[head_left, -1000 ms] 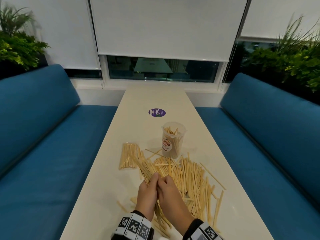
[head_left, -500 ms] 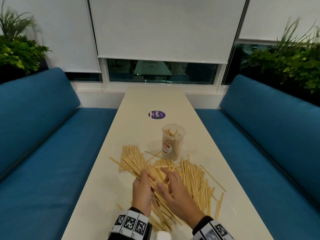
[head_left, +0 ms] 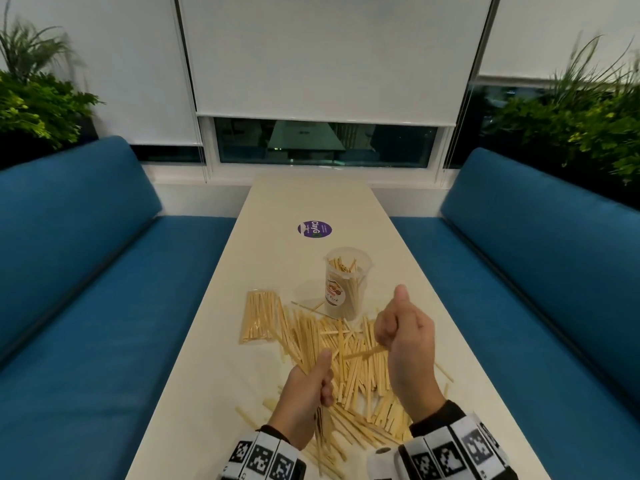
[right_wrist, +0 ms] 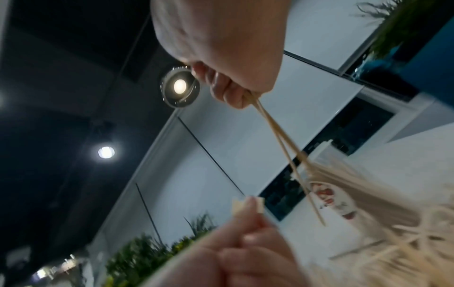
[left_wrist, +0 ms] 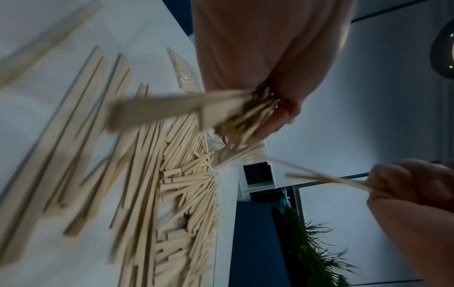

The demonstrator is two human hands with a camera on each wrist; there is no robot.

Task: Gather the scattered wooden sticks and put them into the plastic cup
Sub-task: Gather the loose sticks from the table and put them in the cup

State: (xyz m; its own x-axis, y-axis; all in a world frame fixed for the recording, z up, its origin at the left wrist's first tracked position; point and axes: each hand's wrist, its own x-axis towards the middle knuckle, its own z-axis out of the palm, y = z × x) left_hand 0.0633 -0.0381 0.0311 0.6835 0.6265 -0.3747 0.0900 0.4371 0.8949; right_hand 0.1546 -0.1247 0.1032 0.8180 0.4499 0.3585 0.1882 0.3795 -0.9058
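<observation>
Fingers [right_wrist: 228, 95] of right hand [head_left: 407, 341] pinching two sticks [right_wrist: 282, 147], one plastic cup [head_left: 346, 284]

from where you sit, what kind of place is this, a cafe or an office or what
Probably a cafe or office lounge booth: a long table runs between two blue cushioned benches, with roller blinds over the window and leafy plants behind the seats.

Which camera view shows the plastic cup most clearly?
The head view: the plastic cup stands upright on the table, whole and sharp, with sticks inside. The right wrist view shows only a blurred part of its label behind moving sticks. I cannot find it in the left wrist view.
</observation>
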